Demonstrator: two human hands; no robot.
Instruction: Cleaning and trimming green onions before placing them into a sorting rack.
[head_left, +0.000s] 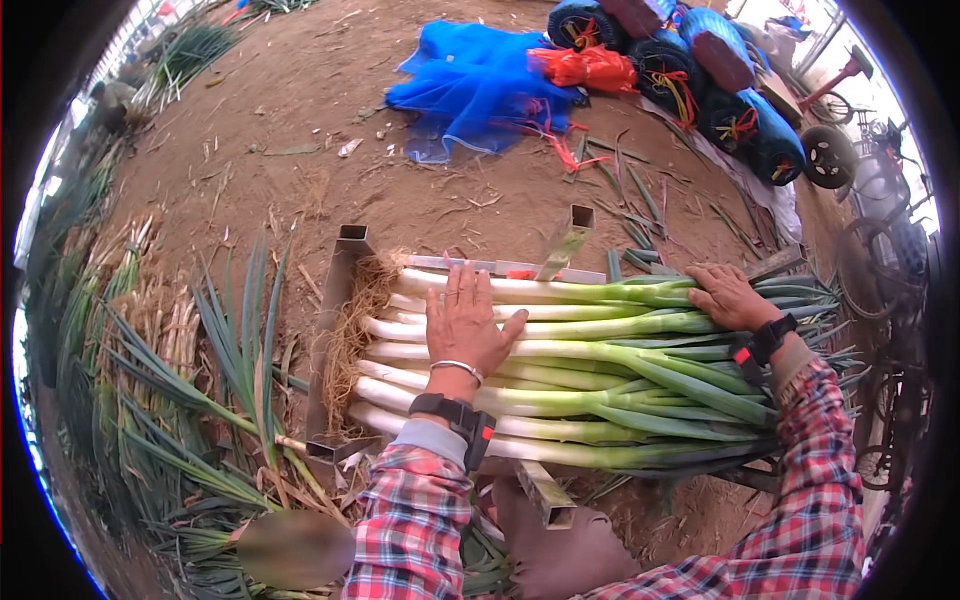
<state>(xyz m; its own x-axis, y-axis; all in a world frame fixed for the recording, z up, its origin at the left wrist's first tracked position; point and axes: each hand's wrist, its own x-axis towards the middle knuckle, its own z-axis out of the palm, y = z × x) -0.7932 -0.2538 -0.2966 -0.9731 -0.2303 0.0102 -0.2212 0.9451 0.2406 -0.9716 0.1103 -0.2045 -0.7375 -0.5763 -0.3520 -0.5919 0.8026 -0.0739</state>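
Observation:
Several long green onions (560, 402) lie side by side in a metal frame (335, 320), their root ends against its left side and their green leaves toward the right. My left hand (465, 325) rests flat on the white stalks near the roots, fingers stretched out. At the far right, my right hand (732, 298) lies over the green part of the topmost stalks, its fingers spread on the leaves. Upright square metal posts stand at the frame's far and near sides. Nothing is gripped in either hand.
Loose green onions (240, 370) lie piled along the left on the dirt floor (290, 150). Beyond the frame are blue netting (470, 85), a red plastic bundle (590, 68) and stacked dark and blue rolls (750, 120). Wheels (830, 157) show at the right.

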